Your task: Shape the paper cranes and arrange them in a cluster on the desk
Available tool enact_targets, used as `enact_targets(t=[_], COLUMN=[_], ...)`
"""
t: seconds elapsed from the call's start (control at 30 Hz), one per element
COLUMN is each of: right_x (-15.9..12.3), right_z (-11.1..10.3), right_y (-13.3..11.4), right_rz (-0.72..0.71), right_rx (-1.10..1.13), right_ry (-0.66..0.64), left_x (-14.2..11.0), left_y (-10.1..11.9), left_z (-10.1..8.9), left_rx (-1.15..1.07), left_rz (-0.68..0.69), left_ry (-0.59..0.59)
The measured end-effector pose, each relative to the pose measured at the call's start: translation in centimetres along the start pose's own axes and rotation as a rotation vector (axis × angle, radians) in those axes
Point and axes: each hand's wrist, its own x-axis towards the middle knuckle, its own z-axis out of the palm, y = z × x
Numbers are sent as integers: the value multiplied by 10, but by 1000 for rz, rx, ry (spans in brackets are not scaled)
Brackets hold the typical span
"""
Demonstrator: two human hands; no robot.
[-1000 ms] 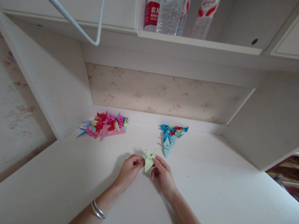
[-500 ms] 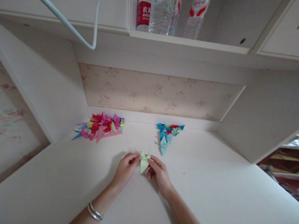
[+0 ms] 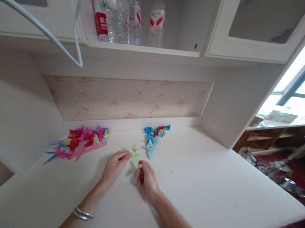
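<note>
On the white desk (image 3: pixel 215 186), a pile of pink and red folded papers (image 3: pixel 80 144) lies at ten o'clock from the hands. The left hand (image 3: pixel 114 166) comes in from seven o'clock, its wrist wearing silver bracelets (image 3: pixel 83 213), thumb and forefinger closed on the left edge of the green folded paper (image 3: pixel 134 155). That paper sits between the two hands, its long axis running from the split tips at twelve o'clock to a point at six. The right hand (image 3: pixel 146 177) enters from five o'clock, fingers loosely curled, its fingertips at the paper's lower point; whether they grip it I cannot tell. The left hand has the clearer hold. A smaller blue cluster (image 3: pixel 153 138) lies at one o'clock, and bottles (image 3: pixel 127 16) stand on the shelf above.
</note>
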Motion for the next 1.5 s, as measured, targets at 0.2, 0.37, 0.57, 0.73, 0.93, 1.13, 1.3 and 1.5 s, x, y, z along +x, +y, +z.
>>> enact_targets(t=[0.2,0.37,0.57,0.73,0.93,1.13,1.3,1.5], right_x=[-16,-30,-28,-27,-27,-28,-29,-29], right_z=[2,3,3,2,2,2,1,1], right_y=[11,14,11,10,7,7,6,7], right_rz=[-292,-589,-586,-555,-538,-551,-584,-599], right_rx=[-886,-1467,-1542,-1546,-1544,-1544,-1523,-1497], right_ry=[-225,-358,-393,-427,-440,-427,-416,-415], left_x=[41,69,80,80,80,78,77,81], left_y=[25,27,25,17,11,12,10,-20], left_z=[59,100,126,133,131,129,117,88], left_rx=[220,448,600,686,752,726,607,476], left_rz=[198,226,223,238,217,211,240,158], left_ry=[-93,-75,-112,-138,-145,-96,-105,-88])
